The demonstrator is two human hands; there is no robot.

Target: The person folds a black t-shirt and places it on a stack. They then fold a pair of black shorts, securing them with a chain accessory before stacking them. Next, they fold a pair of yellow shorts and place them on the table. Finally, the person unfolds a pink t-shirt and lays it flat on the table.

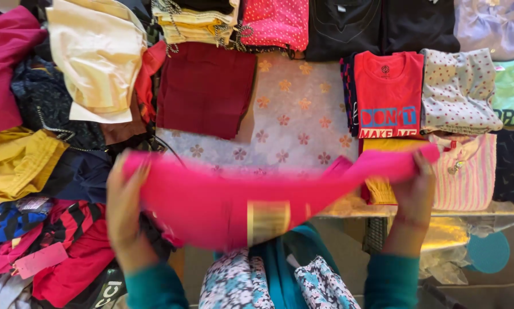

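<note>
A bright pink garment [222, 200] with a gold band near its middle is stretched out sideways between my two hands. My left hand [124, 212] grips its left end, and my right hand [414, 197] grips its right end. The cloth sags in the middle, just above a pale sheet with gold flower prints [297, 120]. The picture is blurred around the hands.
Folded clothes surround the sheet: a maroon piece [205, 86], a red printed T-shirt [388, 94], a dotted grey top [457, 88], a pink striped top [468, 171], a cream garment [96, 57]. A loose heap of yellow, red and striped clothes [39, 229] lies at left.
</note>
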